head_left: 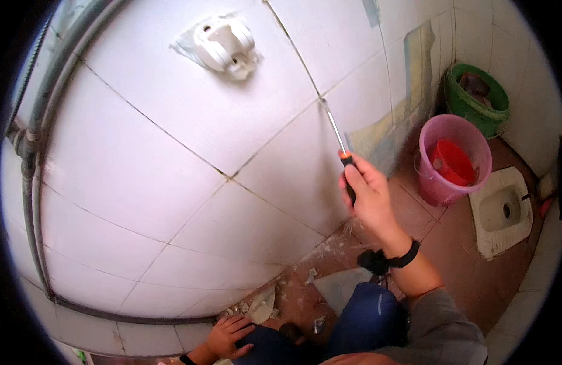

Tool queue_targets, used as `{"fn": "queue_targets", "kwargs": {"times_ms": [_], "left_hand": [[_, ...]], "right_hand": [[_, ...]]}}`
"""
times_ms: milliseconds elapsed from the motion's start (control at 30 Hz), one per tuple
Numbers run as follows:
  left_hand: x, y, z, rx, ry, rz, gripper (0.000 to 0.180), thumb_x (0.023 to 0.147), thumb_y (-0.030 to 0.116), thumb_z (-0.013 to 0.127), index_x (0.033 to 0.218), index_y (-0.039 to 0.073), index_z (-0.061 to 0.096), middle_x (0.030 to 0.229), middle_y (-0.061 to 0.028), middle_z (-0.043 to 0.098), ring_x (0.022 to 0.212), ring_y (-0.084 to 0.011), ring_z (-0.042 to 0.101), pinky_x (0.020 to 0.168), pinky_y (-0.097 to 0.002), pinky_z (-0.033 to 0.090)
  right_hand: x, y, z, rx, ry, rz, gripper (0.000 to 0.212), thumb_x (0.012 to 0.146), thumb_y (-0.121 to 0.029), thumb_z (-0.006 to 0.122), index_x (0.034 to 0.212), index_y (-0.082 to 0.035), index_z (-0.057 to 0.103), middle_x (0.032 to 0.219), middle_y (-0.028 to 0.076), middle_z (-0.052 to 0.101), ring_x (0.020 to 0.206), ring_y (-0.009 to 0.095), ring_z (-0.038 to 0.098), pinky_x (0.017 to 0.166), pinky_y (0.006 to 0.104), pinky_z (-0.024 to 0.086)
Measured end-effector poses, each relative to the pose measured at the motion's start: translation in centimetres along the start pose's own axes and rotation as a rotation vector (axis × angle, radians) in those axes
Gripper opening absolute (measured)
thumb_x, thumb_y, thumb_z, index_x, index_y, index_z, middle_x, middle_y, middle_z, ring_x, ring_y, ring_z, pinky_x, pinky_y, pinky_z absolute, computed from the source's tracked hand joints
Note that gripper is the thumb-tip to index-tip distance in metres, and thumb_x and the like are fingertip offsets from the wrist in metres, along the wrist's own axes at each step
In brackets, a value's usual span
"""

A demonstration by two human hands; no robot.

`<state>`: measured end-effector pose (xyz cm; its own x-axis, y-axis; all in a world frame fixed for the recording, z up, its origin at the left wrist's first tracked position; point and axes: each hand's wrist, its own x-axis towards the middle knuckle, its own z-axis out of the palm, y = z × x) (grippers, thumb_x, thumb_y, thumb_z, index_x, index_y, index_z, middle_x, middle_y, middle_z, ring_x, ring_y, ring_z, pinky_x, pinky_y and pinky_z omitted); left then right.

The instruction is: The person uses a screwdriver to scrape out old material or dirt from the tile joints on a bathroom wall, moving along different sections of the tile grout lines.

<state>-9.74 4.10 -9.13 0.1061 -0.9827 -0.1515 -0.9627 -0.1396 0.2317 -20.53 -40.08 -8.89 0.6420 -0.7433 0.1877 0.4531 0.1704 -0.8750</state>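
My right hand (pixel 367 190) is closed round the black and orange handle of a screwdriver (pixel 336 126). The thin metal shaft slants up and left, its tip at a grout joint in the white tiled wall (pixel 232 131), close to where tile joints cross. Darker, opened-looking joint lines run up from the tip and across the wall to the left. At the bottom, my left hand (pixel 231 336) rests on my left knee with fingers spread and nothing in it. A white plastic bracket (pixel 226 47) is fixed to the wall above, with rough white filler around it.
A pink bucket (pixel 436 188) holding a red container (pixel 454 163) stands on the right, before a green bucket (pixel 478 115). A squat toilet (pixel 485 225) lies beyond. Grey pipes (pixel 31 146) run along the left. Broken pieces (pixel 263 305) litter the red floor by the wall.
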Motion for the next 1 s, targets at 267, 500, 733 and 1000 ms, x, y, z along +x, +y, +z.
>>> {"fn": "queue_targets", "kwargs": {"times_ms": [267, 500, 733, 1000], "left_hand": [[0.3, -1.0, -0.3, -0.024, 0.008, 0.074, 0.042, 0.079, 0.034, 0.068, 0.114, 0.01, 0.066, 0.125, -0.011, 0.059, 0.117, -0.028, 0.055, 0.095, -0.0402, 0.042], [2.4, -1.8, 0.1, -0.095, 0.065, 0.155, 0.042, 0.08, 0.032, 0.067, 0.114, 0.009, 0.066, 0.123, -0.0125, 0.06, 0.114, -0.0297, 0.056, 0.095, -0.0419, 0.044], [3.5, -3.1, 1.0, -0.188, 0.134, 0.19, 0.036, 0.079, 0.03, 0.067, 0.106, 0.006, 0.07, 0.115, -0.014, 0.064, 0.109, -0.0306, 0.058, 0.094, -0.0425, 0.044], [4.3, -3.9, 1.8, -0.249, 0.088, 0.162, 0.035, 0.081, 0.029, 0.064, 0.106, 0.006, 0.068, 0.113, -0.0177, 0.063, 0.103, -0.0362, 0.059, 0.093, -0.0458, 0.043]], "right_hand": [[5.7, -11.8, 1.9, -0.427, -0.118, -0.424, 0.037, 0.094, -0.012, 0.05, 0.13, -0.004, 0.055, 0.08, 0.001, 0.06, 0.063, 0.006, 0.048, 0.06, 0.0218, 0.042], [7.2, -12.6, 4.0, -0.216, 0.099, -0.338, 0.037, 0.094, -0.014, 0.053, 0.128, -0.002, 0.055, 0.078, 0.002, 0.058, 0.065, 0.008, 0.05, 0.059, 0.0238, 0.042], [11.0, -14.5, 6.8, -0.696, 0.42, -0.679, 0.028, 0.078, -0.021, 0.076, 0.091, 0.0, 0.063, 0.077, 0.007, 0.06, 0.061, 0.011, 0.05, 0.058, 0.0265, 0.044], [15.8, -14.5, 7.4, -0.714, 0.292, -1.259, 0.021, 0.074, -0.012, 0.077, 0.088, -0.001, 0.066, 0.078, 0.008, 0.061, 0.061, 0.017, 0.053, 0.057, 0.0275, 0.044]]}}
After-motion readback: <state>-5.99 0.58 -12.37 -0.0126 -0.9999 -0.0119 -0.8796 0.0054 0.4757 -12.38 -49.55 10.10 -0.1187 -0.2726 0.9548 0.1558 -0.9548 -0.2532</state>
